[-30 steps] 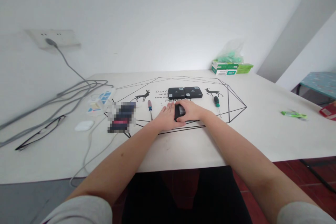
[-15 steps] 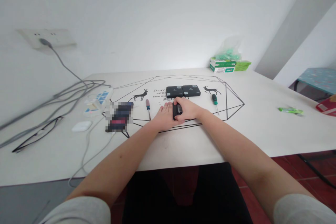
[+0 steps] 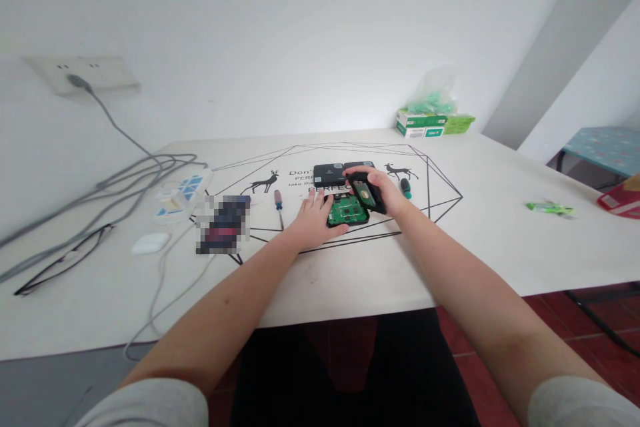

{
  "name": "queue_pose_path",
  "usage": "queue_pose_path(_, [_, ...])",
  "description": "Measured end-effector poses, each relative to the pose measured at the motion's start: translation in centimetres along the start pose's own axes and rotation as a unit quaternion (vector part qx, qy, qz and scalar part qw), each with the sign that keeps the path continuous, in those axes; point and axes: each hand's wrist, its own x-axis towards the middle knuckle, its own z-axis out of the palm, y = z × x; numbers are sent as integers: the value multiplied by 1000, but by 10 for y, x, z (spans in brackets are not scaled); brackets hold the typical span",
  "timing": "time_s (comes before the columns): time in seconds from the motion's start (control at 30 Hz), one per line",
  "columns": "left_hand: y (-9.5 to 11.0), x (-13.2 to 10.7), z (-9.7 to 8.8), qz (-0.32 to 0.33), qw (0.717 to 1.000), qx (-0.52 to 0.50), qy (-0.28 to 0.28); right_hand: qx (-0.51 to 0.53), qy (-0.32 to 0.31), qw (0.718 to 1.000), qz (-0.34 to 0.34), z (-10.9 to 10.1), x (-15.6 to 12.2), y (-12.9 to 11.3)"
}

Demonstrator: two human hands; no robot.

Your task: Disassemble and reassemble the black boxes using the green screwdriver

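Observation:
A small black box lies opened on the white table [image 3: 350, 273], its green circuit board [image 3: 347, 210] showing in the lower shell. My left hand [image 3: 311, 223] rests flat beside it with fingers together, pressing the shell's left edge. My right hand [image 3: 381, 190] grips the black cover [image 3: 364, 191], lifted and tilted up off the board. Two more closed black boxes [image 3: 329, 173] lie side by side just behind.
A blue-handled screwdriver [image 3: 277, 203] lies left of the hands, a green-handled one [image 3: 405, 187] to the right. Further left are a blurred-out item [image 3: 223, 225], a white case [image 3: 149, 243], glasses [image 3: 60, 260], a power strip [image 3: 180, 193] with cables. Green boxes [image 3: 430, 123] stand at the back, a green packet [image 3: 550, 208] at right.
My right hand has pulled the black cover up and to the right off the box, exposing the green circuit board. My left hand stayed pressed at the box's left side.

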Motion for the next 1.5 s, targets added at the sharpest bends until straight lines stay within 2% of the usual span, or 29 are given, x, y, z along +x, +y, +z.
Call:
queue_pose_path(0.13, [-4, 3, 0, -20, 999, 17, 35, 1, -43, 998, 34, -3, -4, -11])
queue_pose_path(0.27, [-7, 4, 2, -31, 999, 19, 41, -18, -77, 997, 26, -10, -7, -23])
queue_pose_path(0.37, [-12, 6, 0, -37, 998, 26, 41, -73, -115, 990, 24, -17, -14, -30])
queue_pose_path(0.47, [-20, 7, -6, -1, 999, 15, 29, -108, -137, 983, 57, -20, -27, -31])
queue_pose_path(0.53, [-26, 7, -11, 44, 999, -10, -1, -124, -146, 978, 78, -21, -39, -29])
queue_pose_path(0.63, [-29, 6, -16, 90, 994, -55, -36, -181, -129, 971, 91, -21, -60, -23])
queue_pose_path(0.7, [-27, 4, -17, 88, 992, -78, -38, -233, -127, 960, 92, -20, -72, -19])
queue_pose_path(0.8, [-21, 1, -17, 66, 994, -78, -47, -336, -153, 926, 78, -16, -80, -12])
queue_pose_path(0.93, [-18, -2, -14, 71, 994, -50, -69, -444, -184, 877, 3, -11, -78, -2])
queue_pose_path(1.0, [-19, -2, -13, 74, 994, -49, -67, -491, -194, 849, -13, -8, -74, 4])
queue_pose_path(1.1, [-21, -1, -12, 77, 994, -47, -62, -534, -231, 813, 29, 1, -67, 8])
queue_pose_path(1.27, [-22, 0, -12, 59, 995, -54, -51, -564, -274, 774, 89, 17, -52, 7])
queue_pose_path(1.37, [-21, 1, -8, 71, 995, -46, -59, -572, -290, 762, 96, 23, -46, 4])
queue_pose_path(1.5, [-24, 3, -6, 82, 994, -59, -48, -536, -296, 787, 77, 28, -38, -3])
